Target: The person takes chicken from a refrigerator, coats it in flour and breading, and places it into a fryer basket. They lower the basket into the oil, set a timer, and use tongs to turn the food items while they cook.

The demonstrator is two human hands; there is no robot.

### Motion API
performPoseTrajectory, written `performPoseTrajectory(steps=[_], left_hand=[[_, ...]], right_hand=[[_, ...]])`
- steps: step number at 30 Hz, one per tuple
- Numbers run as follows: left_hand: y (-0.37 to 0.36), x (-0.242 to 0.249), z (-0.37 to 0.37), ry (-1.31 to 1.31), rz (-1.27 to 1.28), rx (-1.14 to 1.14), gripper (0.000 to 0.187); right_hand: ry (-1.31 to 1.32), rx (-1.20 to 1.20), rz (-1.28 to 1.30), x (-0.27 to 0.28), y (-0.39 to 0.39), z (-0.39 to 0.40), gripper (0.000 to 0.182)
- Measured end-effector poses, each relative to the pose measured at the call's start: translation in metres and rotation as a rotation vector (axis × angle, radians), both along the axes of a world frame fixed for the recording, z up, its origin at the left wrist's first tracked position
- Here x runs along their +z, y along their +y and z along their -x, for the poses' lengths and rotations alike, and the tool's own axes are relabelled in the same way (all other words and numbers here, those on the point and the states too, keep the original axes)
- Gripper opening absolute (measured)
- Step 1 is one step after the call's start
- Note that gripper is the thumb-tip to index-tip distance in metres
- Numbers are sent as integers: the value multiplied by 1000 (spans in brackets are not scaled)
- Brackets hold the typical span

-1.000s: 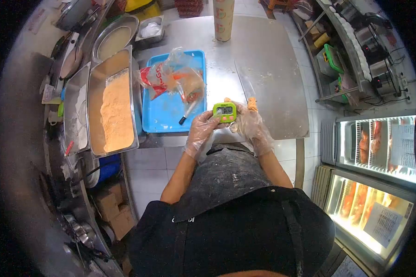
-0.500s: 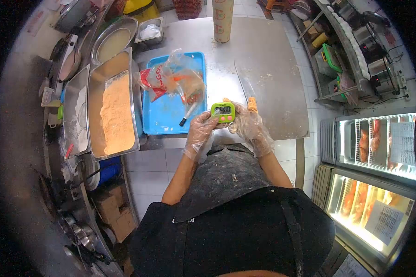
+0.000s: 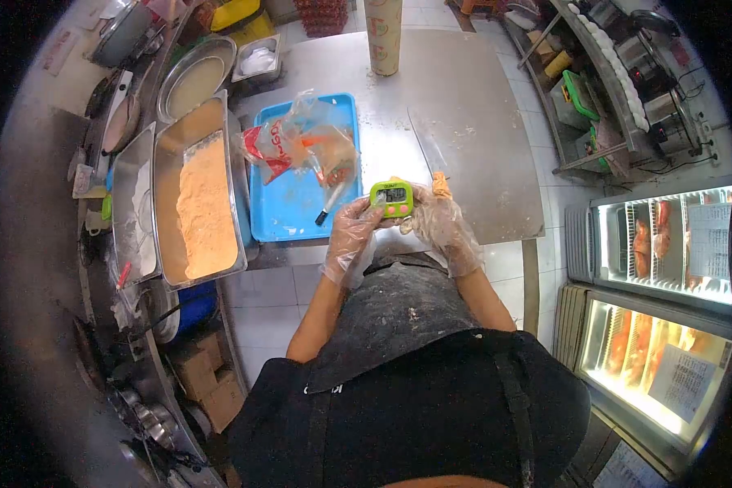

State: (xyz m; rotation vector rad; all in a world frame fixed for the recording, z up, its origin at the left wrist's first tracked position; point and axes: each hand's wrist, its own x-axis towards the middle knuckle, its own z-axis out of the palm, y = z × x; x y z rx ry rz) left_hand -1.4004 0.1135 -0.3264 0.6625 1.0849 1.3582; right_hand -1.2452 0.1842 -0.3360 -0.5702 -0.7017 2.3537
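A lime-green digital timer (image 3: 391, 195) with pink buttons faces up between my two hands, just above the table's near edge. My left hand (image 3: 351, 236), in a clear plastic glove, is closed on its left side, with the thumb near the buttons. On the other side, my gloved right hand (image 3: 441, 226) has its fingers curled at the timer's right edge. Just beyond the right hand is a knife (image 3: 425, 146) with an orange, crumb-caked handle and a thin blade pointing away. Whether that hand touches the knife is hidden.
Left of my hands, a blue tray (image 3: 281, 213) holds a crumpled plastic bag (image 3: 281, 150) and a brush (image 3: 330, 205). Farther left stand a metal pan of orange powder (image 3: 207, 211) and one of white powder (image 3: 144, 220). A patterned roll (image 3: 384, 41) stands at the far edge; lit display cabinets (image 3: 651, 358) are right.
My hands keep the timer in nearly the same place. The digits on its display look different, and the view has shifted slightly.
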Motion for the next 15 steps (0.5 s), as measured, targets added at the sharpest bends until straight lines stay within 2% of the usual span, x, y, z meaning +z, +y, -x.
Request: performPoseTrajectory(steps=[2, 9, 15], left_hand=[[0, 5, -1, -39, -4, 4, 29], [-2, -6, 1, 25, 2, 8, 30], [-4, -1, -2, -50, -19, 63, 29]], right_hand=[[-70, -48, -4, 7, -3, 1, 74], [-43, -1, 57, -2, 1, 2, 75], [-106, -16, 15, 10, 0, 7, 72]])
